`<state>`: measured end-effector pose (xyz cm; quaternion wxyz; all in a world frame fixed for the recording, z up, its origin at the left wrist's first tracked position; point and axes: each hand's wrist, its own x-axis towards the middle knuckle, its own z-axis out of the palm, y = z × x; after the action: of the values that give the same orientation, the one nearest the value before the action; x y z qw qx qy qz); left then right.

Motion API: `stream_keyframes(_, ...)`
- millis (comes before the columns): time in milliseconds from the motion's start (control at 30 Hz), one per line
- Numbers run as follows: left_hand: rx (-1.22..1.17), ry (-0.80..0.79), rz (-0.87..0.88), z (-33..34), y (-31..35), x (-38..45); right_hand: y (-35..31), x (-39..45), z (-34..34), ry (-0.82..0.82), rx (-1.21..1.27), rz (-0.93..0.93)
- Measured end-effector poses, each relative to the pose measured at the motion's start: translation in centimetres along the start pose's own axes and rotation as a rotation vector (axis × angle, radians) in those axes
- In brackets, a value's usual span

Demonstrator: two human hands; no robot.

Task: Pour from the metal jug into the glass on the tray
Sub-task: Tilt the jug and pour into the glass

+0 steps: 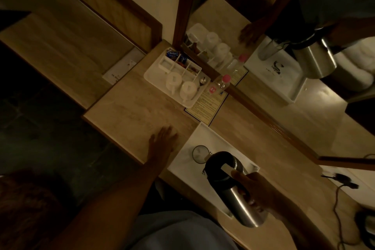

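Observation:
A steel jug [239, 203] with a black lid is tilted over the white tray [182, 162], and its spout touches the rim of a clear glass [199, 154] standing upright on the tray. My right hand [261, 195] grips the jug's handle, thumb on the lid lever. Left of the tray, my left hand [162, 144] lies flat on the wooden counter with its fingers spread and nothing in it. Whether liquid is flowing cannot be made out in the dim light.
At the back stands a second white tray [150, 76] with two upturned cups, tea sachets and a spoon. Beside it are a pink-capped bottle [223, 81] and a printed card [207, 105]. A mirror [284, 77] runs along the wall. A black cable [336, 199] trails at right.

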<state>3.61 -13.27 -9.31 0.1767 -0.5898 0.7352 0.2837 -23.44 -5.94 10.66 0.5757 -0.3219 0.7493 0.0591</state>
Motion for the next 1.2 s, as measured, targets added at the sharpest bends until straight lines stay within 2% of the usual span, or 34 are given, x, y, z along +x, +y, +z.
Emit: stream_keyframes(1200, -0.030, 0.001, -0.012, 0.2, -0.2, -0.1, -1.1, -0.5, -1.1, -0.017, -0.119, -0.012)
